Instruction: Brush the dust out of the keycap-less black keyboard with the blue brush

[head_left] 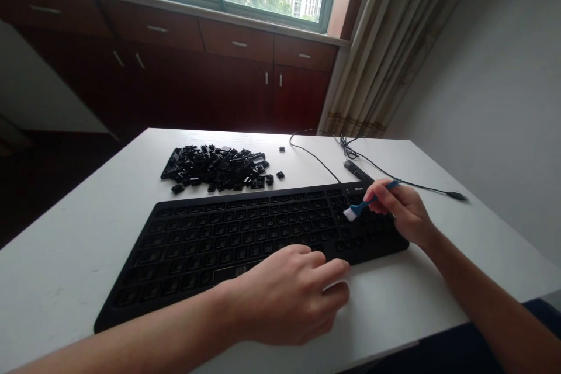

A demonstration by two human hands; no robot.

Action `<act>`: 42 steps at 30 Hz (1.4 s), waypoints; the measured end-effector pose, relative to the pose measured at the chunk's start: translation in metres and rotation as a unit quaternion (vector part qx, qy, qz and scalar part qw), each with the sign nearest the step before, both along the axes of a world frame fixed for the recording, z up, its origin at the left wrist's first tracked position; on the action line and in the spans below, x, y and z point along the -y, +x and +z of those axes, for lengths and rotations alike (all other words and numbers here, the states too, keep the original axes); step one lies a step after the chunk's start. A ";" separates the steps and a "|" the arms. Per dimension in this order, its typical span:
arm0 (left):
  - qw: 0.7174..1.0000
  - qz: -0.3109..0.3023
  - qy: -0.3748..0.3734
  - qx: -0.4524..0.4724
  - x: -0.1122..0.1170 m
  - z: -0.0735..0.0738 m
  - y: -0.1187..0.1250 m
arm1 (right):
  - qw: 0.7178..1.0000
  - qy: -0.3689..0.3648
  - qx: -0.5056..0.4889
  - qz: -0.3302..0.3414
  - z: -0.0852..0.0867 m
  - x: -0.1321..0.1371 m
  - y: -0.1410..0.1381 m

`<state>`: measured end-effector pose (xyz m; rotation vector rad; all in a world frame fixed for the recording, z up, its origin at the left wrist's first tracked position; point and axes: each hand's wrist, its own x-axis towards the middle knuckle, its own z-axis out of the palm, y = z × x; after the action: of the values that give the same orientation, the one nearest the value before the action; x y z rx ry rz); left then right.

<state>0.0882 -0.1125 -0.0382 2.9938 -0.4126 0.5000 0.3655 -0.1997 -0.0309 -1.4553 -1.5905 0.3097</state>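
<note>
Broad white desk [74, 280] below a row of dark reddish wooden cabinets [219, 93]. On it, a long black keyboard [210, 257], all keycaps off, bare switch sockets in rows across the whole deck. Beyond it, near the far edge, a heap of loose black plastic keycaps [214, 166], a few strays just beside the heap, and a thin black cable [313, 159] looping from the keyboard's far edge. Left hand [284, 295] on the keyboard's front edge, fingers curled, nothing visible in them; grip unclear, resting or bracing impossible to tell. Right hand [401, 210] over the keyboard's right end, grip narrow, pinched on a slim blue brush [372, 201], its white bristles [349, 214] at the bare sockets.
</note>
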 end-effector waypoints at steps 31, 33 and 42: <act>1.000 -0.004 0.003 0.011 0.000 0.001 0.000 | 0.989 0.068 0.081 -0.106 0.002 -0.002 0.001; 1.000 -0.004 0.001 0.011 0.000 0.001 0.000 | 0.992 0.050 0.031 -0.109 0.001 -0.001 0.001; 1.000 -0.002 0.004 0.002 0.000 0.002 0.000 | 0.996 -0.031 -0.077 -0.044 -0.002 -0.003 -0.003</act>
<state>0.0882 -0.1126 -0.0364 2.9993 -0.4220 0.5060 0.3628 -0.1972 -0.0331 -1.5062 -1.4009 0.4127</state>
